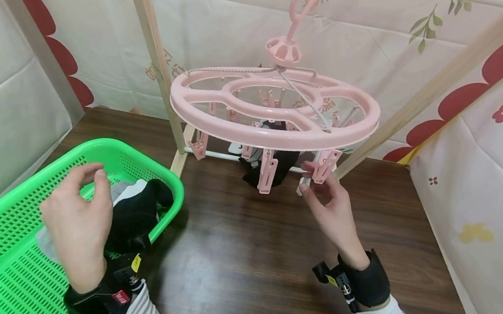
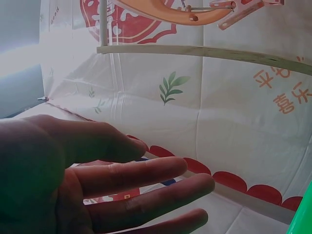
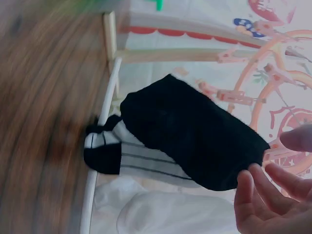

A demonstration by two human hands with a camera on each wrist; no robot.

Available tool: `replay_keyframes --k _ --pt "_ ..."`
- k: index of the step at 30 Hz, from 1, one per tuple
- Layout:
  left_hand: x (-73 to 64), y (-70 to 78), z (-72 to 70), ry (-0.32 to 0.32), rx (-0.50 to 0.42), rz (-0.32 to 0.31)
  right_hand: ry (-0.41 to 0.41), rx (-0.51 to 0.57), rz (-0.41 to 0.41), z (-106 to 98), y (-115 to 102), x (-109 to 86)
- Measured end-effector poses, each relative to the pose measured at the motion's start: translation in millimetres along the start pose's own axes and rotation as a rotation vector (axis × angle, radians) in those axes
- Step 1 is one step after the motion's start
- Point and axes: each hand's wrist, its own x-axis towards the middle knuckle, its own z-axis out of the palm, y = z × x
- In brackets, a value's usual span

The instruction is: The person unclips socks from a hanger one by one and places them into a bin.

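Observation:
A pink round clip hanger [image 1: 272, 138] hangs in front of me, with pink clips around its rim. My right hand [image 1: 335, 212] is at a pink clip [image 1: 326, 166] on the right side, thumb and fingers apart around a small white piece of cloth [image 1: 304, 185]. In the right wrist view, the fingertips of my right hand [image 3: 278, 195] overlap the edge of a black sock [image 3: 190, 131]; contact is unclear. A striped sock [image 3: 151, 163] and a white sock [image 3: 170, 214] hang beside it. My left hand [image 1: 81, 221], loosely bent and holding nothing, hovers above a green basket [image 1: 110, 147].
Black, grey and white socks [image 1: 137, 211] lie in the basket. Wooden poles [image 1: 153, 39] stand on either side of the hanger, and a white bar [image 1: 219, 155] runs low behind it. A dark wooden table [image 1: 231, 257] lies beneath. Printed cloth [image 1: 477, 150] walls surround it.

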Motion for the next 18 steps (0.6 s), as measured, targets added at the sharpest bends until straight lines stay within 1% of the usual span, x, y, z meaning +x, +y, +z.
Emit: replay_keyframes --k 2,6,9,12,14,18 --pt "-0.3 0.1 0.3 -0.002 -0.006 0.006 0.01 -0.016 -0.049 3 -6 4.1" --pt "-1.4 0.7 0.7 -0.007 0.003 0.026 0.045 -0.086 -0.105 9 -18 11.6" --pt "-1.6 1.1 0.8 -0.012 0.003 0.043 0.083 -0.164 -0.128 13 -20 18.7" --pt "-1.8 2.2 1.3 -0.022 -0.002 0.05 0.113 -0.206 -0.163 17 -21 26.7" --pt "-2.1 3.6 2.2 -0.034 -0.007 0.053 0.128 -0.197 -0.172 20 -21 31.3" --pt "-2.9 8.1 5.1 -0.069 -0.021 0.071 0.153 -0.124 -0.179 23 -22 40.6"
